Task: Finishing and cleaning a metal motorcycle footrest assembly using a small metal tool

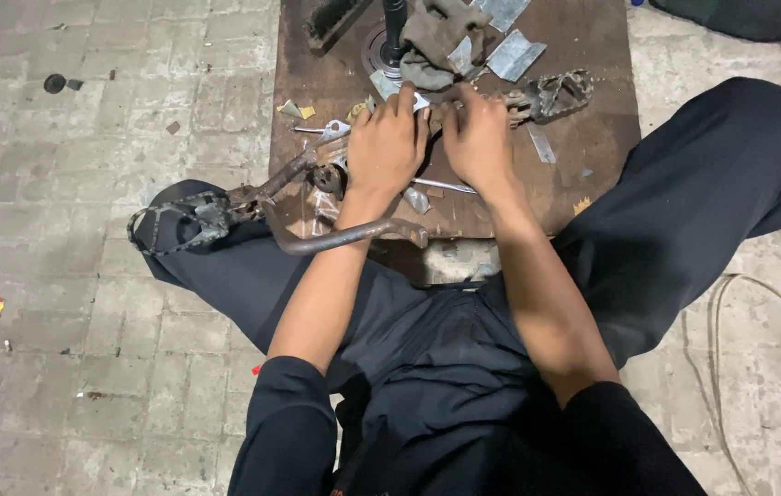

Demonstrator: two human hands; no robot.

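Head view, looking down over black-clad knees. Left hand (pixel 387 147) palm down, fingers curled loosely over a rusty metal footrest assembly (pixel 317 179) on a low brown board (pixel 593 156); whether closed on anything, impossible to tell. Right hand (pixel 478 140) just beside, at three o'clock of the left, fingertips pressed on the same assembly's top edge; grip likewise hidden. Toothed foot peg (pixel 556 94) at two o'clock of the right hand, another foot peg (pixel 175 225) overhanging the board at eight o'clock of the left. Curved lever arm (pixel 345 239) lying at six o'clock under the left wrist. Grey rag (pixel 436 32) and torn silver foil scraps (pixel 515 55) at twelve o'clock. Paved floor (pixel 69 184) all around.
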